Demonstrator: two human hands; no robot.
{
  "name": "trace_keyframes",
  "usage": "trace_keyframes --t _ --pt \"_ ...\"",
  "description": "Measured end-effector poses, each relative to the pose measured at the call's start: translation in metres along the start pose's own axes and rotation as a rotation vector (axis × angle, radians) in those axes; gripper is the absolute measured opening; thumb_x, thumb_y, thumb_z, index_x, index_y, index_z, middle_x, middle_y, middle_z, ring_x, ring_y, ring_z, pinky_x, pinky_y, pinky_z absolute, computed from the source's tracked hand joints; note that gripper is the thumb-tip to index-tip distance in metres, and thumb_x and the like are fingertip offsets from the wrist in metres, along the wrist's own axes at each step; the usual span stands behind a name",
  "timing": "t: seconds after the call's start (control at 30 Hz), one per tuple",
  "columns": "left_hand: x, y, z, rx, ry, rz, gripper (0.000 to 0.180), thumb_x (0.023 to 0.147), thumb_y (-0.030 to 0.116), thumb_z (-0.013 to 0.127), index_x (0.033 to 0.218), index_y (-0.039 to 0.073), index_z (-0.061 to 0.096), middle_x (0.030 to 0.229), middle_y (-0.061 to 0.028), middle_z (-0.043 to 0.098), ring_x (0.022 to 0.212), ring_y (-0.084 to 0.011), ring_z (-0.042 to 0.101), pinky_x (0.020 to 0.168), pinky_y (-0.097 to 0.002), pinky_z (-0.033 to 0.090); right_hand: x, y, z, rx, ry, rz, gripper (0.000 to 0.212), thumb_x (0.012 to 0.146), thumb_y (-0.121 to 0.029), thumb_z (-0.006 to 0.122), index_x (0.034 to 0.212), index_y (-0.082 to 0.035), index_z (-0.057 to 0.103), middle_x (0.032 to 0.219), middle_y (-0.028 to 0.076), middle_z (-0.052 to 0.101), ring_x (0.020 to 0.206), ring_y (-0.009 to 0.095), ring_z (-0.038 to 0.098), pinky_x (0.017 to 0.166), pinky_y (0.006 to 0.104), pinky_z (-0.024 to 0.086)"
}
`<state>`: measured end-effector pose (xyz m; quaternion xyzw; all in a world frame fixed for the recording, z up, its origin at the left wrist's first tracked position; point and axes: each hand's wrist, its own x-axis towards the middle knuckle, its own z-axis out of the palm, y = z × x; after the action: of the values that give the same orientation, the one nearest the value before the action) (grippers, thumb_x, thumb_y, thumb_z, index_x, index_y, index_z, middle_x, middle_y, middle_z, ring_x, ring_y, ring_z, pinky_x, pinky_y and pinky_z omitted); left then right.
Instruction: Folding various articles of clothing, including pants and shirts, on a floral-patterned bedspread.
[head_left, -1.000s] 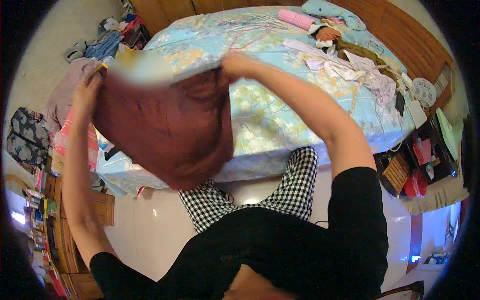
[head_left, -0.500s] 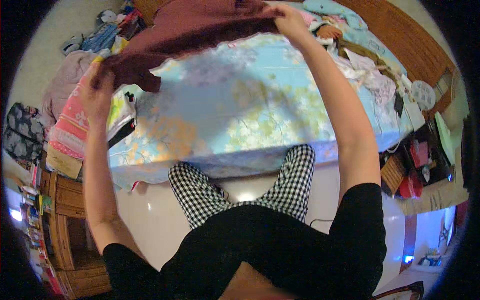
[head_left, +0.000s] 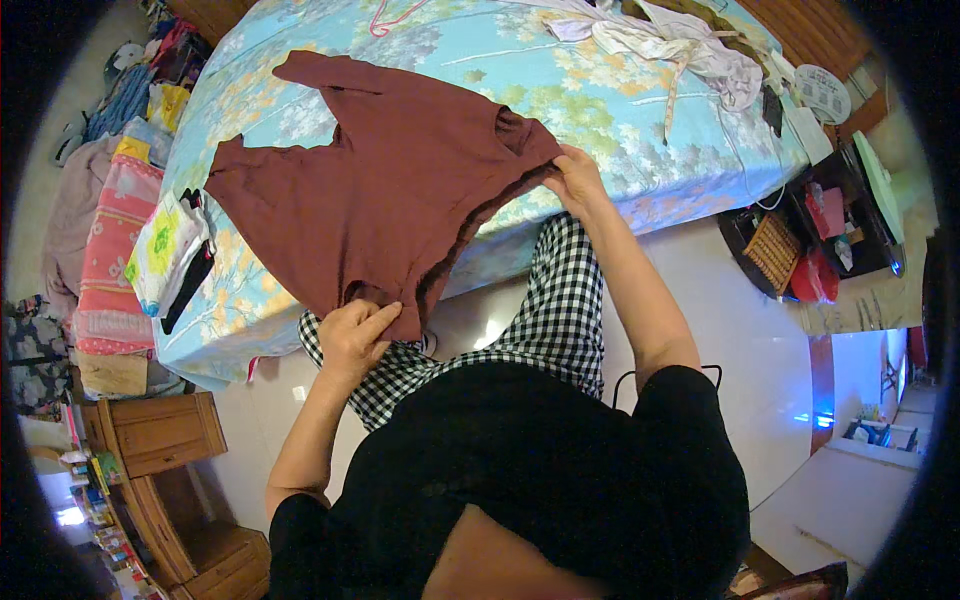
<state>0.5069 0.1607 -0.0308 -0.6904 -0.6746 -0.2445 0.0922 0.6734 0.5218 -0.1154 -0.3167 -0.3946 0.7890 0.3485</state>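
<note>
A maroon garment (head_left: 400, 170) lies spread over the near side of the bed, its cut not plain to tell. My left hand (head_left: 352, 338) is closed on its near corner, just off the bed's edge and above my left knee. Out to the right, my right hand (head_left: 575, 180) pinches another corner. Between the two hands the dark open edge of the cloth runs slantwise and sags a little. The far part of the garment rests on the flowered bed sheet (head_left: 270, 115), with two flaps pointing away to the left.
Folded white-and-green cloth (head_left: 165, 245) sits at the bed's left edge, beside a pink patterned textile (head_left: 120, 230). A pink hanger (head_left: 385, 22) and rumpled white clothes (head_left: 650, 55) lie farther back. Wooden drawers (head_left: 165, 430) stand low left; an open black case (head_left: 850, 215) is at right.
Both hands have come down and toward me, bringing the maroon garment from raised and far to spread on the near bed. My left hand has also moved rightward.
</note>
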Motion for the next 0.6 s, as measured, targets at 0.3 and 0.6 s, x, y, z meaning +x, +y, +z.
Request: trace_keyframes --t 0.3,0.6 --pt "0.016 0.028 -0.025 0.005 -0.001 0.135 0.036 0.056 0.009 0.071 0.091 0.013 0.067 0.075 -0.0031 0.057 0.059 -0.0194 0.057 0.051 -0.0300 0.046 -0.016 0.005 0.050 0.344 -0.033 -0.123 0.028 0.087 -0.013 0.054 0.111 0.002 0.050 0.104 0.011 0.058 0.095 0.021 0.056 0.082 0.0336 0.046" --pt "0.049 0.070 -0.091 -0.449 -0.380 0.183 0.025 0.070 0.015 0.066 0.095 0.011 0.061 0.083 -0.0050 0.060 0.070 -0.0244 0.061 0.054 -0.0343 0.048 -0.101 -0.071 0.118 -0.608 -0.506 -0.664 0.027 0.073 0.011 0.052 0.096 0.000 0.061 0.095 0.005 0.062 0.086 0.015 0.058 0.079 0.0256 0.046"
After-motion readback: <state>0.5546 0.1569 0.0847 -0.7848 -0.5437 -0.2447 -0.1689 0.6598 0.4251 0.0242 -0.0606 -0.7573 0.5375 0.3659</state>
